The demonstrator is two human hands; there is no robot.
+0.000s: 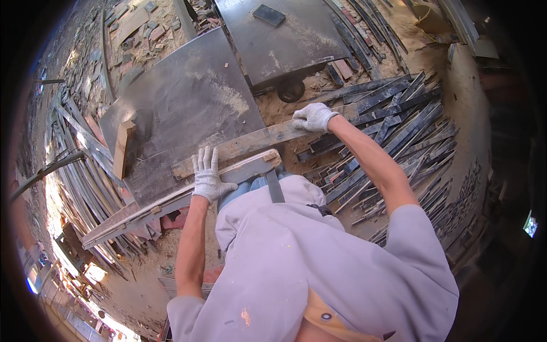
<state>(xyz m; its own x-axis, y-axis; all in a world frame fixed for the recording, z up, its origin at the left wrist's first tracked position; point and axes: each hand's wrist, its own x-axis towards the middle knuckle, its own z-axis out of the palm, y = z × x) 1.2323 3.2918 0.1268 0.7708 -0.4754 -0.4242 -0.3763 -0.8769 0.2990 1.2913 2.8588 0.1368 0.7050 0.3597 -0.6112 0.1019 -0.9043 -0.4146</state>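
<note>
A long, thin wooden board (pixel 250 145) lies slantwise along the near edge of a dark metal tabletop (pixel 188 97) and sticks out past its right side. My left hand (pixel 208 178), in a pale knit glove, presses flat near the board's left end with its fingers spread. Further right, my gloved right hand (pixel 313 118) is curled over the board's top edge, gripping it; its fingertips are partly hidden. Between the board and my body runs a straight rail (pixel 137 216) with a worn end close to my waist.
A short wooden block (pixel 122 149) rests on the tabletop's left. Beyond is a second metal tabletop (pixel 279 40) bearing a dark small board (pixel 269 15). Piled strips (pixel 399 125) crowd the right; long strips (pixel 94 188) lie left. Sawdust and offcuts (pixel 148 28) cover the far ground.
</note>
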